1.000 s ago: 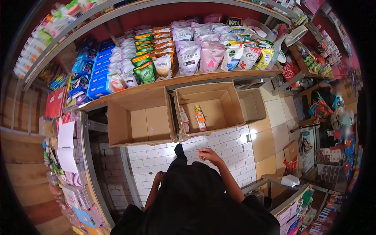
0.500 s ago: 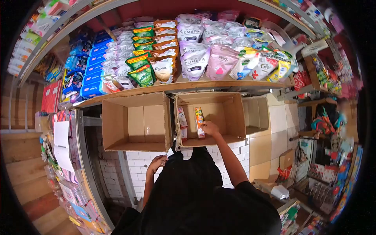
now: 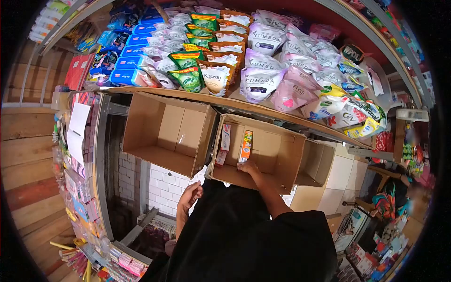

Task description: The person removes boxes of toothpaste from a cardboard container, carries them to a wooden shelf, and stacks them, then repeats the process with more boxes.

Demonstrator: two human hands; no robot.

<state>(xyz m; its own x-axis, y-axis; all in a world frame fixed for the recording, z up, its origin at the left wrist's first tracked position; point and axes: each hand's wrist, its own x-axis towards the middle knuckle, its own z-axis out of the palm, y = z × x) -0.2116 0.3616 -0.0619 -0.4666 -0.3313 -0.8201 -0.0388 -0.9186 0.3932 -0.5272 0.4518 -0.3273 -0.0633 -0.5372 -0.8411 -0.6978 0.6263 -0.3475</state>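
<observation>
- Pouches (image 3: 216, 79) before you read YUMEDA, Kispray, Sunlight, Giv.
- Your right hand (image 3: 248, 167) reaches the near end of the orange carton (image 3: 245, 145) inside the cardboard box (image 3: 277, 145); grip closure unclear.
- Your left hand (image 3: 189, 195) hangs half-curled outside.

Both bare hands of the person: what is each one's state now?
Left hand: half-open, nothing visible in it.
Right hand: at the near end of the slim orange cardboard carton; grip cannot be told.
</observation>
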